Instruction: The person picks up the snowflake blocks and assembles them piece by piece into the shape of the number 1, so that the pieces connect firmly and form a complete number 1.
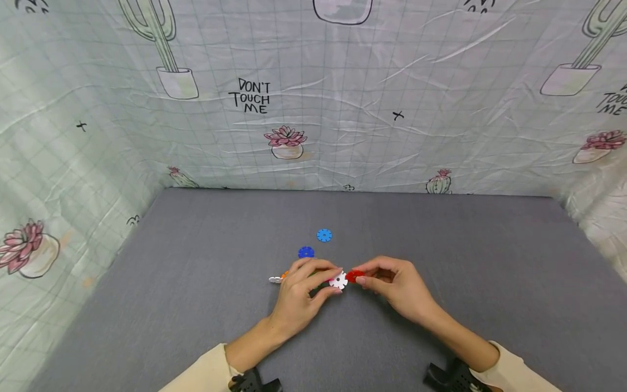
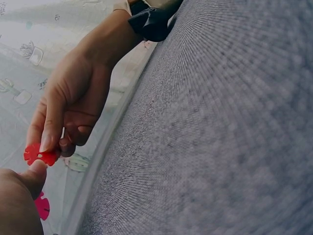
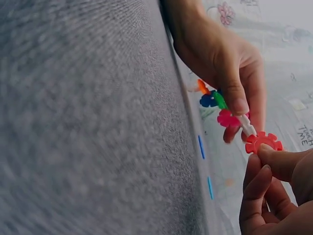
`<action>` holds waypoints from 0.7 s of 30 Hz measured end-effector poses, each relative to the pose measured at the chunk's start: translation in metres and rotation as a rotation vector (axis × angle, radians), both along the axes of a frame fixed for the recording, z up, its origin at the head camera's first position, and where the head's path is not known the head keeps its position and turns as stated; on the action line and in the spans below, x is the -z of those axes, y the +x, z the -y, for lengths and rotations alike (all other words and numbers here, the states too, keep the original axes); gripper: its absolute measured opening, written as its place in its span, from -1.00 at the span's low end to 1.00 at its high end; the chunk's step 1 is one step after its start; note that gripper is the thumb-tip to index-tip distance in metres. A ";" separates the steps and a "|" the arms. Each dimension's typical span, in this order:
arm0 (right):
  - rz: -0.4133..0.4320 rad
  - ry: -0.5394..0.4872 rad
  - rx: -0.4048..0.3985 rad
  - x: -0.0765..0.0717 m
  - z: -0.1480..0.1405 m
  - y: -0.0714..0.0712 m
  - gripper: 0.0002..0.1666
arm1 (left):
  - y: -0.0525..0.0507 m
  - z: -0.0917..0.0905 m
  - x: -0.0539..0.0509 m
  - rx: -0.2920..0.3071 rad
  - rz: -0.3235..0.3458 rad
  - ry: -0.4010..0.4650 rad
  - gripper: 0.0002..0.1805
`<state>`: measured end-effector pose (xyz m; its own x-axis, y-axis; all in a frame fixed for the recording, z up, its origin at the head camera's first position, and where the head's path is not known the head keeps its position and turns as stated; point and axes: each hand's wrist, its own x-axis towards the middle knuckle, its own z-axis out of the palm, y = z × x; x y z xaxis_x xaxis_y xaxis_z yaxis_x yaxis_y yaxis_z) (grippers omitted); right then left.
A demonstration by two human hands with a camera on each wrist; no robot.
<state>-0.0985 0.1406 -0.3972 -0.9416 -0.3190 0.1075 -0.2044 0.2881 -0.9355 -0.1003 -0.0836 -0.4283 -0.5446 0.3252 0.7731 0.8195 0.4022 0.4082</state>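
Note:
Between thumb and fingers my left hand (image 1: 300,291) pinches a white notched disc (image 1: 338,280), part of a chain that runs left under the hand. In the right wrist view that chain shows a pink disc (image 3: 228,118), a green one (image 3: 219,100), a blue one (image 3: 208,100) and an orange one (image 3: 203,87). My right hand (image 1: 404,288) pinches a red disc (image 1: 355,276) by its edge, against the white disc's right side. The red disc (image 3: 264,142) meets the white one's edge at an angle in the right wrist view.
Beyond the left hand, a dark blue disc (image 1: 306,252) and a light blue disc (image 1: 324,235) lie flat on the grey table (image 1: 465,245). A patterned cloth (image 1: 333,136) hangs behind the table and at its sides.

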 end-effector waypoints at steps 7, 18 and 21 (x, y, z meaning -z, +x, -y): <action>-0.030 -0.034 -0.033 0.003 0.002 0.001 -0.85 | 0.000 0.001 0.000 0.029 0.005 0.011 -0.56; -0.314 0.021 -0.033 0.008 0.004 0.001 -0.79 | 0.001 -0.001 -0.004 0.126 -0.009 0.049 -0.57; -0.454 0.061 -0.038 0.009 0.004 0.000 -0.75 | 0.001 0.000 -0.004 0.138 -0.014 0.041 -0.57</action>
